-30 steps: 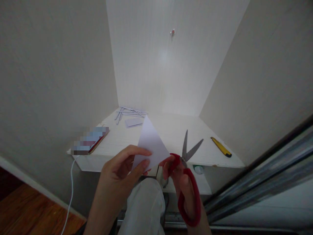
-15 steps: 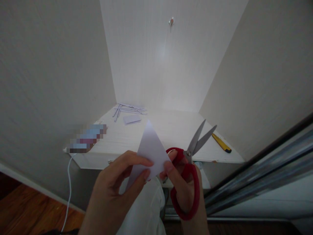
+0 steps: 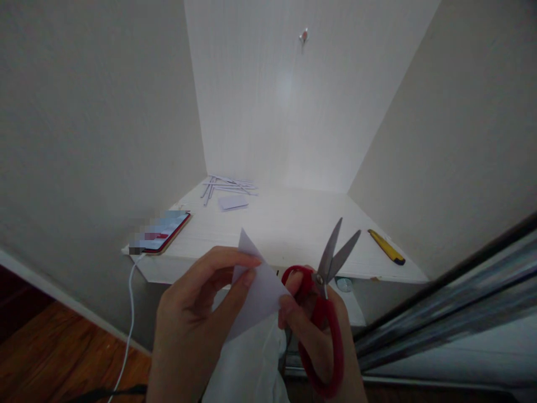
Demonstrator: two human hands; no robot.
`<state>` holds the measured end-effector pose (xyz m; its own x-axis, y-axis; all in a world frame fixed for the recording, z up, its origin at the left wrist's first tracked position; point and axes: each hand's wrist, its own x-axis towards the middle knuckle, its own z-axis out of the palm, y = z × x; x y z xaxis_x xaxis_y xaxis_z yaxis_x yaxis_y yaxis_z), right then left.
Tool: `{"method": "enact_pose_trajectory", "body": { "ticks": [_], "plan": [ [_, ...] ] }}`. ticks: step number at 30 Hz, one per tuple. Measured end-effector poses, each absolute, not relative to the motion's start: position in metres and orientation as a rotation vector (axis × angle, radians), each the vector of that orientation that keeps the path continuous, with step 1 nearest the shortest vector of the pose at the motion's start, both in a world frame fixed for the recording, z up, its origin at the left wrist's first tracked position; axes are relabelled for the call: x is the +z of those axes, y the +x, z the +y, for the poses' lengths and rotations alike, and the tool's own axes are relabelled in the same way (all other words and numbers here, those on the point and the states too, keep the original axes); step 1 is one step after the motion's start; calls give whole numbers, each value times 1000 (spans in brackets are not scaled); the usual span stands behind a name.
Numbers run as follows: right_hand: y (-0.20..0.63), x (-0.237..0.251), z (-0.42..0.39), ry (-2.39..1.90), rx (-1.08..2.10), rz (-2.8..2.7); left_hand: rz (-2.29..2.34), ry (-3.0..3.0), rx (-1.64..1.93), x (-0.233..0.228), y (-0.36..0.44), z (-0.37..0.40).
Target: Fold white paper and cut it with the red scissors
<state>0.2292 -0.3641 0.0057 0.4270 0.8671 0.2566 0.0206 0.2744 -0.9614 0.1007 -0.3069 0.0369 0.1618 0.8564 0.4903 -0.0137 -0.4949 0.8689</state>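
At about nine o'clock a phone [image 3: 161, 234] lies on the left edge of the white desk [image 3: 285, 229], with a white cable [image 3: 128, 319] dropping from its near end toward the wooden floor [image 3: 54, 352]. Behind it, toward eleven o'clock, thin paper strips [image 3: 229, 186] lie in a loose heap, and a small paper scrap [image 3: 234, 202] sits just in front of them.

Low in the view, at about seven o'clock, the left hand [image 3: 188, 319] rises with its back to the camera. Its thumb and fingers are pinched together on the left edge of a white paper triangle [image 3: 258, 285]. The triangle is held in the air in front of the desk edge. Its long axis runs from seven o'clock up to its sharp tip at about twelve.

At five o'clock the right hand [image 3: 319, 330] grips red-handled scissors [image 3: 325, 305], fingers closed through the loops, and its thumb tip also presses the triangle's right corner. The blades stand apart in a narrow V, pointing to about one o'clock, just right of the paper.

Farther right on the desk, at about three o'clock, a yellow box cutter [image 3: 386, 247] lies well apart, near the right wall [image 3: 461, 140].
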Motion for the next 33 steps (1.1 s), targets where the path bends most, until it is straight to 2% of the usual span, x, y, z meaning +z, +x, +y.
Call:
{"method": "enact_pose_trajectory", "body": {
  "ticks": [12,20,26,30,33],
  "plan": [
    [233,9,-366,-1327,604,-1129,823,1451,1612,41,101,-307],
    [236,3,-366,-1366,446,-1155,803,1522,1502,46,97,-305],
    [244,10,-358,-1169,606,-999,636,1416,1462,42,93,-305],
    [250,15,-349,-1030,561,-937,517,1267,1258,39,90,-304],
    [250,18,-347,-966,489,-877,494,1244,1234,37,90,-302]
  ]
}}
